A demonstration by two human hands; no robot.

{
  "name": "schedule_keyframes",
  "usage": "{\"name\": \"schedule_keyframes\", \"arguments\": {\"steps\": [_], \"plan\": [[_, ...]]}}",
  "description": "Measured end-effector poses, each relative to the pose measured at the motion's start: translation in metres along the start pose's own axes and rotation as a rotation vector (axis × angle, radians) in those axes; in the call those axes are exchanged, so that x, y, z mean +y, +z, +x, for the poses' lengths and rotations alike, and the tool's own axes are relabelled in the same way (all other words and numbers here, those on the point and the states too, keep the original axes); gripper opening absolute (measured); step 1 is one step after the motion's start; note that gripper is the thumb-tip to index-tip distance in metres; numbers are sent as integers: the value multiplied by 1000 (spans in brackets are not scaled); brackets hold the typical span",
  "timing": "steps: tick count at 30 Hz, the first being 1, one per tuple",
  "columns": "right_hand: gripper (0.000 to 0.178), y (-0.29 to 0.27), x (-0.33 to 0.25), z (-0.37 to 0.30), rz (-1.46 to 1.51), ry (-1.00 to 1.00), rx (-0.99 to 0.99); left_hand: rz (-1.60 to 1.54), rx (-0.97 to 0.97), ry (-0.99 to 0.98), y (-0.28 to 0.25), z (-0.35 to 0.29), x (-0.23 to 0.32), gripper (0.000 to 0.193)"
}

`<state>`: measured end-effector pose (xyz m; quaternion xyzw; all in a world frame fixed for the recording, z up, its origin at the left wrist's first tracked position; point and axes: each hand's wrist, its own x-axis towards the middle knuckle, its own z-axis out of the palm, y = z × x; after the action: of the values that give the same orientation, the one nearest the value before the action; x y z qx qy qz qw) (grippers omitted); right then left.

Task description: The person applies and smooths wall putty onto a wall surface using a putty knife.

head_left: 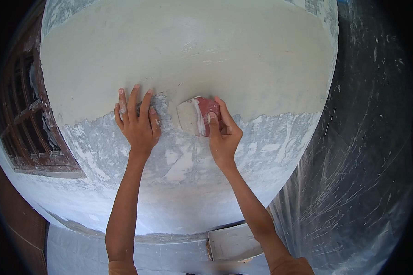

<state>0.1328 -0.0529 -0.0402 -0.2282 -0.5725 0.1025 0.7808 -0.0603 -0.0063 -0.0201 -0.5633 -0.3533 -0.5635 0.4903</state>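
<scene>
Nearest the camera, two bare forearms were seen rising from the lower edge toward a wall point(183, 55). Between them, low down, a flat tray point(234, 242) smeared with pale plaster was seen at the foot of the wall.

The left hand point(137, 123) was laid flat against the wall, palm down and fingers spread wide, with nothing held in it. Its fingertips were placed at the boundary where a smooth, beige band of fresh plaster gave way to rougher, grey-white patchy surface below.

The right hand point(224, 133) was closed around the red handle of a putty knife point(195, 117). The knife's broad blade, coated in pale plaster, was pressed against the wall just beside the left hand, on the same boundary line between the smooth and rough zones. The two hands were set near each other but apart.

To the left, a dark brown wooden window frame point(30, 123) with bars was set into the wall. To the right, a clear plastic sheet point(362, 151), streaked with white marks, was hung beside the wall.
</scene>
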Motion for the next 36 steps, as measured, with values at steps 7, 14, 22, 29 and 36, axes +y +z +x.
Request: {"name": "schedule_keyframes", "arguments": {"steps": [7, 14, 22, 29, 36], "plan": [[39, -79, -16, 21, -160, -79, 246, -27, -30, -4, -3, -5, -4, 39], [39, -76, -40, -14, -208, -58, 178, -95, -78, -64, -14, -16, 9, 39], [33, -114, -27, -88, -210, 198, 79, -148, -245, -49, -51, -96, 42, 40], [26, -202, 17, -209, -248, 499, -81, -228, -624, -53, -143, -244, 104, 42], [23, -283, 44, -367, -421, 896, -266, -257, -1149, -426, -263, -391, 209, 44]]}}
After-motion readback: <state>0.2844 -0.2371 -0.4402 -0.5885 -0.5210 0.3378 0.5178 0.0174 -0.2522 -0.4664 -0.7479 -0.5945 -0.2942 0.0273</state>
